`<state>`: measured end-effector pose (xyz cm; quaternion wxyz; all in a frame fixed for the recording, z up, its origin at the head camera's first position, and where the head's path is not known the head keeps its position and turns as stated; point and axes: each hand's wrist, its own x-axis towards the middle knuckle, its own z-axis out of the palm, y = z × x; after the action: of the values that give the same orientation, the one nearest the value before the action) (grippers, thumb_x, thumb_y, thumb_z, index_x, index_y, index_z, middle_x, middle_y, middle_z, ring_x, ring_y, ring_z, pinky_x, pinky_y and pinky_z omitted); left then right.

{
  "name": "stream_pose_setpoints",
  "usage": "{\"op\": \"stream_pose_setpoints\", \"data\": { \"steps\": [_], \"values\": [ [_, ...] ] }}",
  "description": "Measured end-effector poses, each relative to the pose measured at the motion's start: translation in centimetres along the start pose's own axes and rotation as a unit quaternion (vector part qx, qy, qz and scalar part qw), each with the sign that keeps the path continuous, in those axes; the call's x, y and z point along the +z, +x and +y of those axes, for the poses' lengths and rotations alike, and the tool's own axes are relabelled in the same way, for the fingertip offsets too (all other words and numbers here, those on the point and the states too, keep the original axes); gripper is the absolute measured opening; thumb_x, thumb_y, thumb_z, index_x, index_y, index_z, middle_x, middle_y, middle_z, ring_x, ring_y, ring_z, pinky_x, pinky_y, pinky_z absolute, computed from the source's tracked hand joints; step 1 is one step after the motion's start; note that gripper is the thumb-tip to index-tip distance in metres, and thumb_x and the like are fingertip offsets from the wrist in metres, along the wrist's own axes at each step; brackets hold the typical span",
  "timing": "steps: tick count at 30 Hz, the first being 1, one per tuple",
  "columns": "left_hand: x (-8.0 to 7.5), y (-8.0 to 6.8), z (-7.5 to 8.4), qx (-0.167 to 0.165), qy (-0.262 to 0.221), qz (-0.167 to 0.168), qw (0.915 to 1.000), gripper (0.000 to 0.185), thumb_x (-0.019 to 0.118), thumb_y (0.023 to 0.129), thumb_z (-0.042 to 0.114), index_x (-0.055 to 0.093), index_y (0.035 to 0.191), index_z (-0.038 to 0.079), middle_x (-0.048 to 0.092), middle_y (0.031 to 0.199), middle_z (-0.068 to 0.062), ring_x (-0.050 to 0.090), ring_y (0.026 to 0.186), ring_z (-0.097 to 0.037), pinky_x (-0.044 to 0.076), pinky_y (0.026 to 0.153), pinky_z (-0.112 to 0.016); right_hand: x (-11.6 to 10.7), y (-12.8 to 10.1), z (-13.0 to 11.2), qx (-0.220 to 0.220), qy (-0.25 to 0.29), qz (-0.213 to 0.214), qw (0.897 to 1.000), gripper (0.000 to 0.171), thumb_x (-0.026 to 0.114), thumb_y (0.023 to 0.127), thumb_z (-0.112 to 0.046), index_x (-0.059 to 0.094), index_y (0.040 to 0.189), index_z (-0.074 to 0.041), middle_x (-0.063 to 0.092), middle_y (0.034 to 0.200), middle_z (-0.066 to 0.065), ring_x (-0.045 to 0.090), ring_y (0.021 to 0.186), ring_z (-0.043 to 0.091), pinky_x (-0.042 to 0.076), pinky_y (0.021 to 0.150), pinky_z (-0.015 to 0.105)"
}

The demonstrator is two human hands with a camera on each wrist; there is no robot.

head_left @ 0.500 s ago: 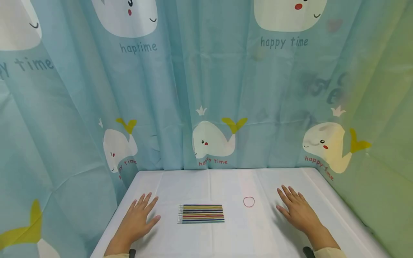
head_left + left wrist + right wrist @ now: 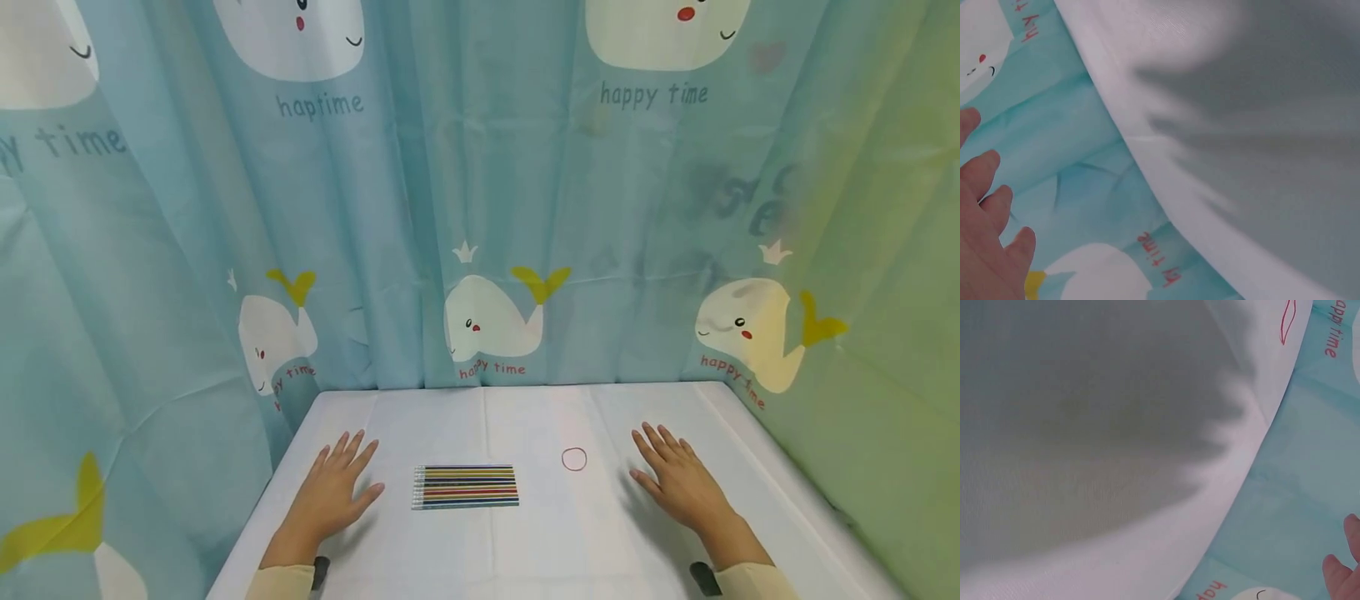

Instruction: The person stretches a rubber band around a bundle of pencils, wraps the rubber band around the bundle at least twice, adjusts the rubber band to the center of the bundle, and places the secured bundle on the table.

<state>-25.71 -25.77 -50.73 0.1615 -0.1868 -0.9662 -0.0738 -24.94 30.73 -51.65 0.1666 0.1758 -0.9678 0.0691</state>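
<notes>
In the head view, a row of several pencils (image 2: 468,487) lies side by side at the middle of the white table, their pale ends to the left. To their right is a thin red ring-shaped outline (image 2: 574,459) on the white cover. My left hand (image 2: 333,492) is held over the table left of the pencils, fingers spread, holding nothing. On the other side, my right hand (image 2: 681,483) hovers right of the red ring, fingers extended and nothing in them. Both hands cast shadows on the table below.
A white cover (image 2: 555,542) with fold creases spreads over the table. Light blue curtains (image 2: 420,208) printed with whales hang behind it and along both sides, close to the table's edges. Dark bands (image 2: 705,578) show at the wrists.
Both hands have shifted slightly forward and inward, the left to the right and the right to the left. The pencils and red ring stay put; the whole view has tilted a little.
</notes>
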Motion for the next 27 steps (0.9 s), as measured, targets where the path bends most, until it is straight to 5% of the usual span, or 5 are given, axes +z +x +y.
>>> {"op": "stream_pose_setpoints", "data": {
  "steps": [17,27],
  "values": [
    [1.3,2.4,1.9,0.025,-0.005,0.001,0.9997,0.075,0.066,0.087,0.048,0.044,0.145,0.006,0.032,0.153,-0.018,0.025,0.142,-0.038,0.020,0.110,-0.056,1.2,1.6,-2.5,-0.019,0.012,0.011,1.000,0.078,0.062,0.092,-0.045,0.032,0.150,-0.003,0.028,0.156,0.015,0.025,0.141,0.039,0.021,0.110,0.055],
    [2.7,2.9,3.4,0.052,-0.002,-0.045,0.9976,0.084,0.065,0.085,0.053,0.040,0.146,0.001,0.032,0.154,-0.017,0.026,0.141,-0.037,0.023,0.110,-0.053,1.8,3.2,-4.9,-0.068,0.005,0.014,0.998,0.089,0.073,0.082,-0.045,0.035,0.148,0.000,0.033,0.152,0.019,0.033,0.138,0.039,0.027,0.107,0.056]
  ]
}}
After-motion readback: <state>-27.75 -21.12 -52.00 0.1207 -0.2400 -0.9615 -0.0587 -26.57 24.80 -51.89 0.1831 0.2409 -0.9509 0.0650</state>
